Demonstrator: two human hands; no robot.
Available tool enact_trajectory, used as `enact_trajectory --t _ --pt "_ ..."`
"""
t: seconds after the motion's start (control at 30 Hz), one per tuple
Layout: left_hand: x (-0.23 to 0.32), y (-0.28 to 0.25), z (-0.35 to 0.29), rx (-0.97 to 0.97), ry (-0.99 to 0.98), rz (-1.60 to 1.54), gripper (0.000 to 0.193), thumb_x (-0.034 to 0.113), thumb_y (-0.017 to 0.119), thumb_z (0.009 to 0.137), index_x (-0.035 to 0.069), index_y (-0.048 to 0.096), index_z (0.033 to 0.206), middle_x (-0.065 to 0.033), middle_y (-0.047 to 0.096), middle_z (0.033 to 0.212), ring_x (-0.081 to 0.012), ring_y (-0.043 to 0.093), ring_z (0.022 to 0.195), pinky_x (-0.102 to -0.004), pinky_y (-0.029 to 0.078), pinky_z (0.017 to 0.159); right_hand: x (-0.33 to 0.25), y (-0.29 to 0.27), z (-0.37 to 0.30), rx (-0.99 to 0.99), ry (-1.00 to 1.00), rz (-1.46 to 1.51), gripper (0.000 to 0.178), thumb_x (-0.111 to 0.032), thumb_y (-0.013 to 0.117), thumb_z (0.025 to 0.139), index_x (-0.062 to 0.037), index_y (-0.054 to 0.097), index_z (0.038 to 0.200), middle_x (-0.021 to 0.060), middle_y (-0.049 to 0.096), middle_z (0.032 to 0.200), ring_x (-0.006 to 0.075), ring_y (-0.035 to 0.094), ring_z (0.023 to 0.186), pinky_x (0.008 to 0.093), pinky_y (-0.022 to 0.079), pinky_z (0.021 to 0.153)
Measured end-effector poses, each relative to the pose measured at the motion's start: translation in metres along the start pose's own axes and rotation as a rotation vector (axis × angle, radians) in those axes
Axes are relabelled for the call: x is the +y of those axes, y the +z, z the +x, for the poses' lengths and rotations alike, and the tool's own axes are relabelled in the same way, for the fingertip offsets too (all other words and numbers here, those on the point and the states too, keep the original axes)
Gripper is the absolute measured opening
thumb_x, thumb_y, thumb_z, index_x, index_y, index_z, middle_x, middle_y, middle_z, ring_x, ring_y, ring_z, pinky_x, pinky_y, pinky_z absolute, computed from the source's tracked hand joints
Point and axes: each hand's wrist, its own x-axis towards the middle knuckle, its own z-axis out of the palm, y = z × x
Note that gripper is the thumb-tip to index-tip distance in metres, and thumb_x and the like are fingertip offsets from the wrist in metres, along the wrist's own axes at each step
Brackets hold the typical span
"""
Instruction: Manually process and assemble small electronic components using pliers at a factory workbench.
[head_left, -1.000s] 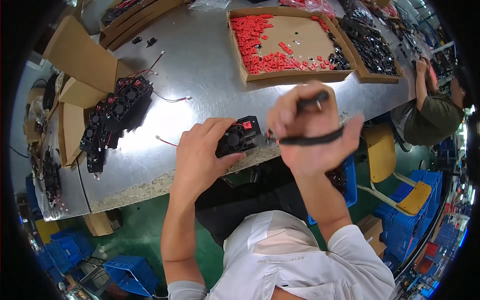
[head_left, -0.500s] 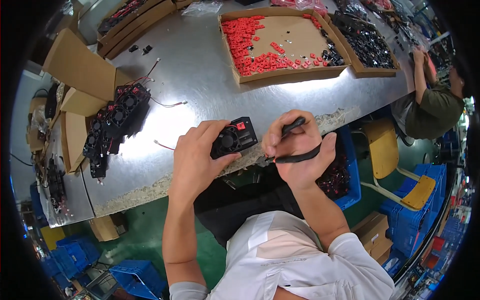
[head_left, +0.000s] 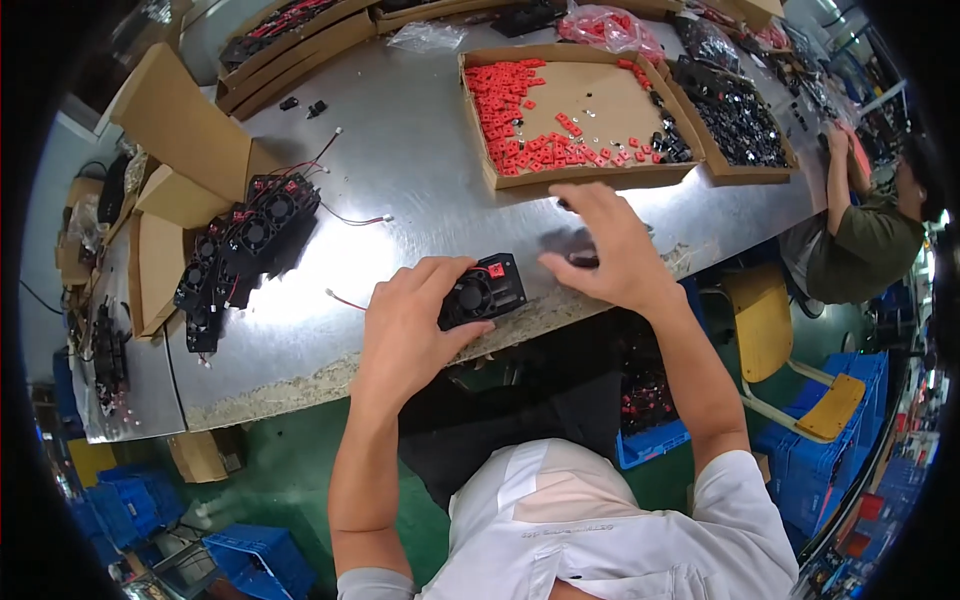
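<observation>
My left hand (head_left: 410, 320) is closed around the left side of a black fan housing (head_left: 508, 290) at the table's front edge. The housing has a round fan and a small red block (head_left: 496, 270) at its upper right. To the right, my right hand (head_left: 620, 245) has its thumb and fingers spread. A dark, motion-blurred hand tool (head_left: 570, 243) shows beneath it, partly hidden, apparently loose at the tabletop. Farther left lie several more fan housings (head_left: 255, 235) in a pile with thin wires and white connectors.
A shallow cardboard tray (head_left: 590, 182) of red blocks and black parts stands beyond my hands. Beside it is another box (head_left: 745, 175) full of black pieces. A tall open carton (head_left: 180, 110) stands left. At far right sits another person (head_left: 870, 230), near a yellow chair (head_left: 755, 310).
My right hand has moved up over the table and opened from the black-handled tool it gripped. My left hand keeps hold of the fan housing. The whole view has shifted slightly.
</observation>
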Motion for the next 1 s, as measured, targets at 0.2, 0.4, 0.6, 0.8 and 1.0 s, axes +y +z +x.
enact_trajectory --t 0.2,0.4,0.6,0.8,1.0 --pt "0.000 0.000 0.000 -0.003 -0.010 -0.003 0.060 0.019 0.090 0.065 0.007 0.068 0.120 -0.0113 0.070 0.116 -0.0357 0.065 0.102 -0.0425 0.051 0.090 0.002 0.001 -0.005 -0.028 -0.238 -0.430 0.061 -0.035 0.081 0.082 -0.0106 0.060 0.134 0.0167 0.054 0.140 0.0386 0.051 0.130 0.0495 0.038 0.112" --pt "-0.002 0.001 0.001 -0.014 -0.003 0.007 0.062 0.022 0.089 0.068 0.013 0.066 0.125 -0.0059 0.069 0.116 -0.0312 0.065 0.101 -0.0431 0.048 0.088 -0.027 0.029 0.005 -0.069 -0.246 -0.063 0.030 -0.016 0.079 0.083 -0.0073 0.069 0.110 0.0129 0.060 0.125 0.0356 0.056 0.121 0.0457 0.045 0.103" --pt "-0.003 0.002 0.003 -0.016 0.011 0.013 0.062 0.021 0.090 0.067 0.013 0.067 0.124 -0.0059 0.069 0.116 -0.0314 0.065 0.101 -0.0432 0.048 0.087 -0.020 0.028 0.019 -0.208 -0.258 0.014 0.022 -0.015 0.076 0.085 -0.0027 0.067 0.102 0.0129 0.062 0.111 0.0345 0.061 0.104 0.0430 0.050 0.090" --pt "0.000 0.001 0.000 -0.015 0.002 0.004 0.063 0.021 0.091 0.066 0.011 0.067 0.124 -0.0071 0.070 0.117 -0.0316 0.065 0.101 -0.0422 0.049 0.086 -0.013 0.022 0.036 -0.377 -0.282 0.064 0.019 -0.018 0.073 0.088 -0.0031 0.066 0.097 0.0113 0.060 0.100 0.0332 0.062 0.091 0.0425 0.050 0.078" --pt "0.004 0.003 0.003 -0.017 0.026 -0.014 0.062 0.021 0.091 0.065 0.009 0.067 0.121 -0.0087 0.070 0.115 -0.0319 0.067 0.102 -0.0422 0.051 0.086 -0.010 0.021 0.037 -0.359 -0.350 0.026 0.018 -0.019 0.073 0.087 -0.0040 0.066 0.095 0.0113 0.060 0.095 0.0337 0.062 0.087 0.0429 0.049 0.075"
